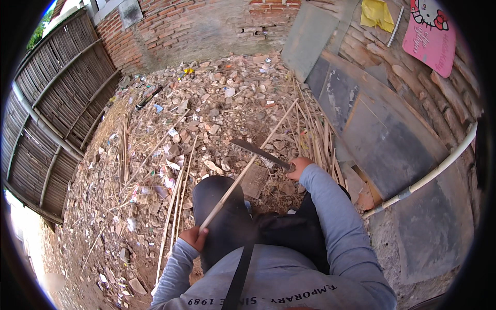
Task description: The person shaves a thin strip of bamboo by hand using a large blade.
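Observation:
My left hand [194, 238] is closed around the near end of a long, thin bamboo strip [232, 187]. The strip slants up and away to the right, passing over my left knee, and its far end reaches out over the rubble. In my right hand [299, 169] is the handle of a machete [262, 153], with my fingers wrapped round it. The dark blade points left and crosses the strip about midway; whether the two touch I cannot tell.
Several bamboo strips [178, 201] lie on the rubble to my left, and a bundle of strips [321, 137] lies at right. Dark boards [392, 137] lean against the brick wall [191, 31]. A pale pole [439, 169] stands close by at right; a bamboo fence [57, 108] stands at left.

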Demonstrator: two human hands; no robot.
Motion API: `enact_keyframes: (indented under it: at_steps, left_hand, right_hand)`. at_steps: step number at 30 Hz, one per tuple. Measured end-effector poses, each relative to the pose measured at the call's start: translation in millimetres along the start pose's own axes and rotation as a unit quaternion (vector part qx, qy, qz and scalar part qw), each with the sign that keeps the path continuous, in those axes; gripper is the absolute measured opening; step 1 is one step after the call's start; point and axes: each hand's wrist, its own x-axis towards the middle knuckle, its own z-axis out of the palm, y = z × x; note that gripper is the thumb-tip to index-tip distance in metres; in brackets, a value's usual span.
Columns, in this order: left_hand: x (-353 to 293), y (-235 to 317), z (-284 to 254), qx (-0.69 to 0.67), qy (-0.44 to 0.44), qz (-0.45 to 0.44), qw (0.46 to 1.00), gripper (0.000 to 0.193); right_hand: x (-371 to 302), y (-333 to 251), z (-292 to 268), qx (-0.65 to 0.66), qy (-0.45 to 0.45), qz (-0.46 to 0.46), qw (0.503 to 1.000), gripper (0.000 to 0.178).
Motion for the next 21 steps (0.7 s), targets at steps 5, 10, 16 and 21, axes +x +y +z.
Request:
enact_keyframes:
  at_steps: [5,10,16,21]
  left_hand:
    - [-0.4,6.5,-5.5,0.001,-0.035,-0.023,0.999,0.047]
    - [-0.6,2.4,-2.4,0.0,-0.03,-0.025,0.999,0.048]
    - [1.2,-9.9,6.2,-0.001,-0.02,-0.018,1.0,0.049]
    - [0.9,-8.7,4.7,0.002,0.005,0.001,1.0,0.048]
  right_hand:
    - [-0.5,1.5,3.3,0.005,0.007,-0.002,1.0,0.033]
    - [3.5,5.6,8.4,0.025,0.009,-0.021,0.999,0.038]
    - [8.4,13.3,17.0,0.027,0.015,-0.023,0.999,0.041]
    - [5.1,4.5,8.6,0.01,-0.012,-0.01,1.0,0.052]
